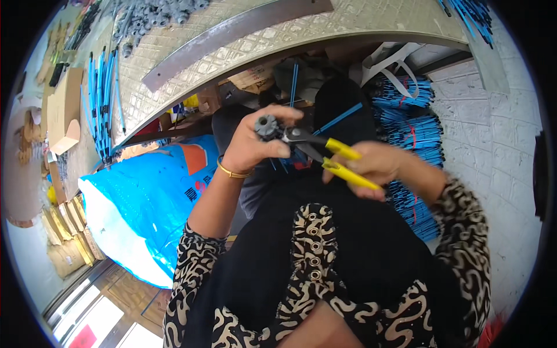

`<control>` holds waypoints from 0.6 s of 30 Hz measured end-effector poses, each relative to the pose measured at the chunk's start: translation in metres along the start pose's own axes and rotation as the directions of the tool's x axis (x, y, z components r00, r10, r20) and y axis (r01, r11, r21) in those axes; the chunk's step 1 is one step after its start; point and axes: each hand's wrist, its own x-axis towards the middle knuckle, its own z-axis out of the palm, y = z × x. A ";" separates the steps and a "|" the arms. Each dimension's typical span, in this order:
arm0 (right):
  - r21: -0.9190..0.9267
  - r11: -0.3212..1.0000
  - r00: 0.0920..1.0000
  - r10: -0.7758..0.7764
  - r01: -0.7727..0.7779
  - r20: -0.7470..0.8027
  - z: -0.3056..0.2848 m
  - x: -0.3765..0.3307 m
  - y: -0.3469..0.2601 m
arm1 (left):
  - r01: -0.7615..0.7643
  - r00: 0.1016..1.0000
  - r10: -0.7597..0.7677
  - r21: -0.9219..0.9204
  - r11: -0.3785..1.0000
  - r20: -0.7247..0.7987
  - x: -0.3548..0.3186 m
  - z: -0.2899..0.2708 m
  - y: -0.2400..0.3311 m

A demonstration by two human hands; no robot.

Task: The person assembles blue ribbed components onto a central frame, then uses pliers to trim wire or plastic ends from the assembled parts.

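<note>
Between the thumb and fingers of my left hand (245, 140) is a grey ribbed plastic hub (267, 127) with a round hole in its end. My right hand (380, 161), a little blurred, grips yellow-handled pliers (353, 176). Their handles are spread, and the metal head reaches the hub beside my left fingers; whether the jaws bite on anything is hidden. A thin blue rod (295, 82) points away beyond my left hand, and another blue rod (339, 118) slants out to the right above the pliers. I cannot tell whether these rods join the hub.
Ahead stands a curved-edge table (360, 26) bearing a metal strip (232, 36), a heap of grey hubs (154, 17) and blue rods (103, 101). A blue-and-white sack (148, 203) lies at left, near an opened cardboard box (64, 110). Bundled blue rods (415, 139) are stacked at right.
</note>
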 end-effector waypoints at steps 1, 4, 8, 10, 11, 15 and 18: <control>0.129 0.991 0.986 -0.060 0.040 0.155 -0.004 0.008 0.013 | -0.005 1.000 0.005 -0.005 1.000 0.011 0.004 0.000 -0.003; 0.394 0.917 0.867 -0.239 0.054 0.437 0.008 0.018 0.020 | -0.032 0.996 0.036 -0.051 0.998 0.079 0.008 -0.010 -0.010; -0.741 0.654 0.893 -0.412 0.152 -0.180 0.037 -0.008 -0.028 | 0.028 0.989 -0.046 -0.122 0.992 -0.142 0.003 -0.010 -0.011; -0.689 0.723 0.914 -0.314 0.054 -0.257 0.037 -0.009 -0.035 | 0.028 0.987 -0.044 -0.106 0.994 -0.152 0.003 -0.007 -0.008; -0.659 0.752 0.919 -0.261 0.002 -0.296 0.037 -0.010 -0.037 | 0.027 0.987 -0.041 -0.092 0.995 -0.155 0.003 -0.005 -0.008; 0.022 1.000 1.000 -0.007 0.007 0.026 0.005 0.005 0.000 | -0.006 1.000 0.005 -0.029 1.000 -0.026 0.005 -0.005 -0.008; 0.007 0.999 0.996 -0.039 0.039 0.082 -0.006 0.016 0.016 | -0.030 0.998 0.031 -0.011 0.999 0.059 0.003 -0.007 -0.011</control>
